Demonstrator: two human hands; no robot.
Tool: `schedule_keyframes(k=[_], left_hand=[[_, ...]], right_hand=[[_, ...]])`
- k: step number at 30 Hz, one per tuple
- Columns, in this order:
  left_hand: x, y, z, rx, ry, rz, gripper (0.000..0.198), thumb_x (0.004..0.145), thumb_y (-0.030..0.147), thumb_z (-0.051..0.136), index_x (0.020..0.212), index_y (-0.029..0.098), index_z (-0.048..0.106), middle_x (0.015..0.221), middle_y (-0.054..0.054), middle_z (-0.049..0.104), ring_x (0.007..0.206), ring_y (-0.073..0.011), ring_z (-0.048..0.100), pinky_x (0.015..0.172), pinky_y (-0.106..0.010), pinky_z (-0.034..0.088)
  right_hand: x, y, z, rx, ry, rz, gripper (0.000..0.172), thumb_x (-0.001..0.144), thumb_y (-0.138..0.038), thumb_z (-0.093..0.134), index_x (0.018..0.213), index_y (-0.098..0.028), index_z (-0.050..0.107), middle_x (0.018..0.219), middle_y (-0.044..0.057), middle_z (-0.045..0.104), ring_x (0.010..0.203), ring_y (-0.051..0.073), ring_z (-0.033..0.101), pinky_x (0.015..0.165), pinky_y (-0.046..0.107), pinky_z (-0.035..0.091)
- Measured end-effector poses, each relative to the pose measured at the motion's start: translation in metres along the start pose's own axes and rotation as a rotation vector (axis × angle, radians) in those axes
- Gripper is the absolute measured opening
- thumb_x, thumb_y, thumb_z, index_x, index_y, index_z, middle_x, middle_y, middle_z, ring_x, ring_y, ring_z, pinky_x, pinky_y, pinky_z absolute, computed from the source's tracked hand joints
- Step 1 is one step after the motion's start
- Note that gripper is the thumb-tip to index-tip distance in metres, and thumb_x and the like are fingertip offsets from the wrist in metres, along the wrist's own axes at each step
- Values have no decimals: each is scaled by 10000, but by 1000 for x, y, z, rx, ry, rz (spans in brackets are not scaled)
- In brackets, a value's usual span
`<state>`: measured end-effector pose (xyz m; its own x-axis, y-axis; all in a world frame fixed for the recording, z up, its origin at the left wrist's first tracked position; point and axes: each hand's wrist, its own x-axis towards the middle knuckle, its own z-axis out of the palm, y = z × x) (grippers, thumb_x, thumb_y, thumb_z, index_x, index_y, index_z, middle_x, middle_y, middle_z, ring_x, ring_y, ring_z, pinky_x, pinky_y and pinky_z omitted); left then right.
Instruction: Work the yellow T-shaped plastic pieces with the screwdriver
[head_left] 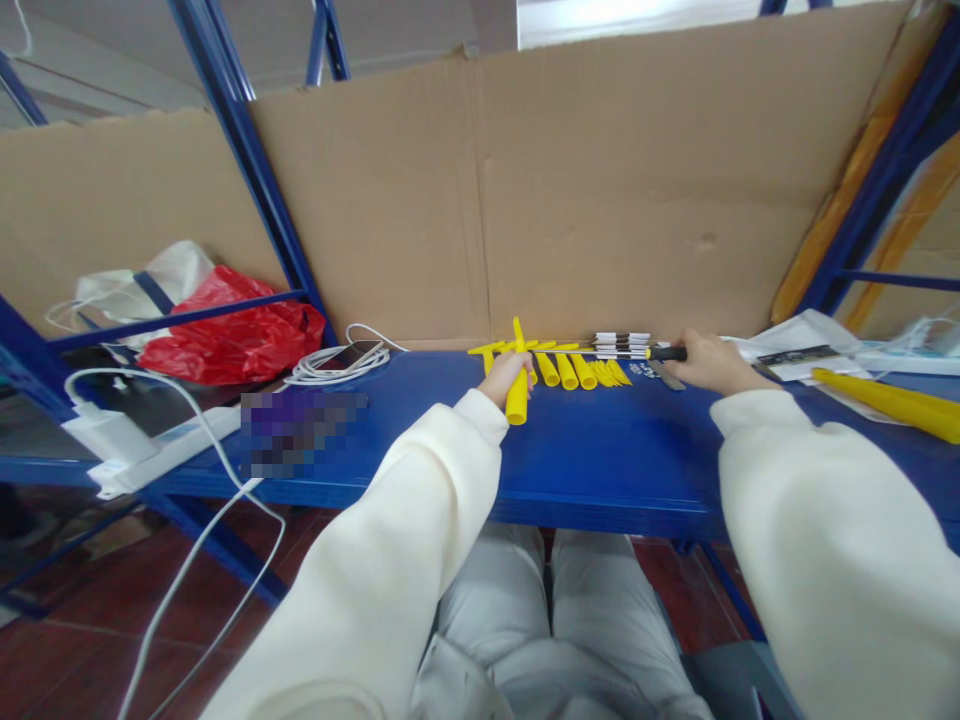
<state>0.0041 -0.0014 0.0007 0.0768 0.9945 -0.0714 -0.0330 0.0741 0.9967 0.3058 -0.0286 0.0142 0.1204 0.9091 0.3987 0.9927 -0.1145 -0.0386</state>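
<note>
My left hand (pixel 507 376) is closed round a yellow tapered plastic tube (pixel 517 384), held nearly upright over the blue shelf (pixel 600 460). My right hand (pixel 709 364) grips the black handle of a thin tool (pixel 664 353) whose shaft points left over a row of several yellow tubes (pixel 581 370) lying against the cardboard back wall. Some black-and-white pieces (pixel 621 344) lie behind that row. Both arms wear cream sleeves.
A coiled white cable (pixel 337 364) and a phone lie left of the tubes. A red plastic bag (pixel 236 328) and a white power strip (pixel 120 450) sit further left. On the right are papers (pixel 795 345) and a long yellow tube (pixel 892 404). Blue rack posts frame the shelf.
</note>
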Motion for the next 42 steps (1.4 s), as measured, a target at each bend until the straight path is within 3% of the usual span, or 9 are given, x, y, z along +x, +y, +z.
schedule_keyframes(k=[3,6,10,15,18,22,29,39,42], left_hand=[[0,-1,0,30,-6,24,151,713,82,534,682,219,480,385,51,455,331,-115,424,387,-205,357],[0,-1,0,29,-19,52,152,704,73,516,685,219,480,386,55,456,336,-115,429,386,-200,358],[-1,-1,1,0,-27,67,159,693,76,539,696,222,476,397,61,459,339,-116,435,385,-196,356],[0,0,1,1,-30,66,167,701,63,505,683,225,466,380,54,446,337,-123,438,380,-197,352],[-1,0,1,1,-22,63,167,700,62,505,683,224,466,381,55,446,337,-122,436,384,-197,351],[-2,0,1,11,-13,57,151,692,78,531,701,220,479,393,58,449,346,-120,434,402,-200,356],[-3,1,1,-11,-23,56,159,681,90,555,741,222,490,398,74,440,334,-114,417,388,-197,347],[-3,1,1,-14,-15,57,176,695,65,540,752,222,484,411,70,454,341,-116,443,387,-193,349],[-3,0,1,-30,-16,54,185,698,78,579,751,225,481,425,76,458,342,-112,445,381,-191,347]], right_hand=[[3,4,3,-30,49,-64,334,867,-303,566,1134,-182,727,1132,172,721,1116,373,641,890,450,491],[2,6,4,-82,101,-66,332,863,-320,594,1121,-156,722,1173,198,705,1161,396,618,924,500,486],[-3,0,1,-68,49,27,386,916,-385,604,1175,-101,647,1113,265,715,1103,403,658,924,490,461],[-6,-6,-3,-55,-20,42,442,919,-406,582,1241,-104,605,1049,239,744,1003,380,694,862,450,457],[-3,-4,-2,-66,-23,-5,367,918,-363,516,1172,-147,670,1139,206,739,1086,371,668,886,448,458],[2,3,2,-76,65,-44,310,867,-372,530,1044,-193,712,1213,177,709,1169,376,614,886,440,455],[0,0,4,-53,56,63,396,909,-379,581,1193,-105,612,998,229,738,1020,382,680,913,480,418],[2,4,4,-70,106,-74,325,852,-306,525,1051,-162,738,1170,202,714,1135,386,612,882,471,458],[2,5,6,-102,114,-62,307,853,-353,548,1024,-160,715,1124,201,728,1078,368,636,878,462,445]])
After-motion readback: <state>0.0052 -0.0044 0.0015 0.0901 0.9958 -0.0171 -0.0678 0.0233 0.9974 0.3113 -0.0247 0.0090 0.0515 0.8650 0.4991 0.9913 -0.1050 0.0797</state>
